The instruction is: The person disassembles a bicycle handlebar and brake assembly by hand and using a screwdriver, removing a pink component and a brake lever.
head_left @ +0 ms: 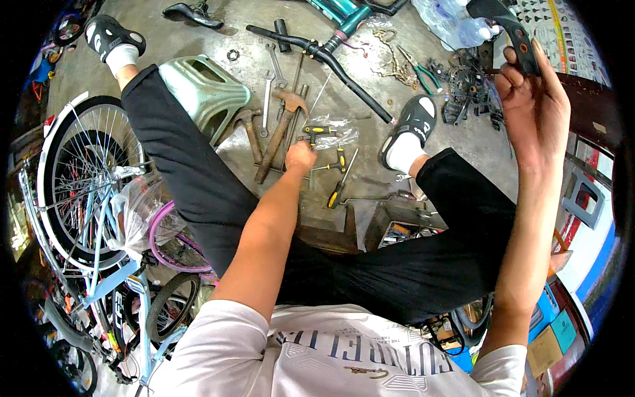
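Note:
My left hand (301, 157) is down over the floor, its fingers closed at the near end of a black-and-yellow T-handle wrench (322, 132) that lies by clear plastic wrap. Another T-handle wrench (338, 161) and a black-and-yellow screwdriver (336, 196) rest just right of that hand. Raised high at the right, my right hand (534, 109) grips a flat dark bracket (524, 51) with holes in it, palm toward me. To the left of my left hand lie a wooden-handled hammer (283, 135), a smaller hammer (249, 132) and a combination wrench (266, 102).
A pale green plastic stool (208, 92) stands by my left leg. Beyond the tools are black handlebars (324, 53) on a teal bicycle frame (340, 16). Green-handled pliers (423, 76) and chains lie to the right. Bicycles and a wheel (86, 178) crowd the left; a toolbox (403, 231) sits near my knees.

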### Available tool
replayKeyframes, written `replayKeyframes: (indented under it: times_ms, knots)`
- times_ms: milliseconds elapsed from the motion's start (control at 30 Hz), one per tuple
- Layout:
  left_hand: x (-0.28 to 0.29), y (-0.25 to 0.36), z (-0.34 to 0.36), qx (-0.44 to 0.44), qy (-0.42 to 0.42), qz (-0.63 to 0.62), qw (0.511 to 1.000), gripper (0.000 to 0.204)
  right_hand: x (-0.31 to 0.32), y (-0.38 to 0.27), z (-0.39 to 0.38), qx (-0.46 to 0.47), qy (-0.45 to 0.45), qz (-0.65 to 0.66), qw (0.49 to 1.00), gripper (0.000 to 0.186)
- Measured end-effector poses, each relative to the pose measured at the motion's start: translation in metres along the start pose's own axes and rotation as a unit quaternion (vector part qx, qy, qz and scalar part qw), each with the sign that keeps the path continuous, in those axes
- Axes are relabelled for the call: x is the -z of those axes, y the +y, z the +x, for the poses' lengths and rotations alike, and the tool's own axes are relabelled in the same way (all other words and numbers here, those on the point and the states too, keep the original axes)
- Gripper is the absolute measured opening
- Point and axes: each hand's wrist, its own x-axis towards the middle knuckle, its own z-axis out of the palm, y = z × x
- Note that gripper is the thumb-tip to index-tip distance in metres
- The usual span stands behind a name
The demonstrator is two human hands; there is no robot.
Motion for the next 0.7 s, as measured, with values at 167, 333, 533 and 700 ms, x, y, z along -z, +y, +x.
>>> replayKeyframes:
  times_ms: [167,333,533,700]
  knots:
    - [0.023,0.018,-0.011,0.064,-0.09,-0.278,0.954,0.021,0.003,-0.012,0.015,0.025,-0.01,-0.002,1.0,0.027]
    - [0.122,0.097,-0.092,-0.099,-0.06,-0.386,0.915,0.021,-0.01,-0.026,0.015,0.068,-0.02,0.023,0.997,0.017]
    - [0.223,0.146,-0.237,-0.383,0.18,-0.553,0.718,0.034,-0.051,-0.04,-0.002,0.012,0.063,0.113,0.992,0.02]
    - [0.294,0.179,-0.318,-0.502,0.276,-0.609,0.549,0.031,-0.059,-0.026,-0.01,0.019,0.009,0.143,0.99,0.021]
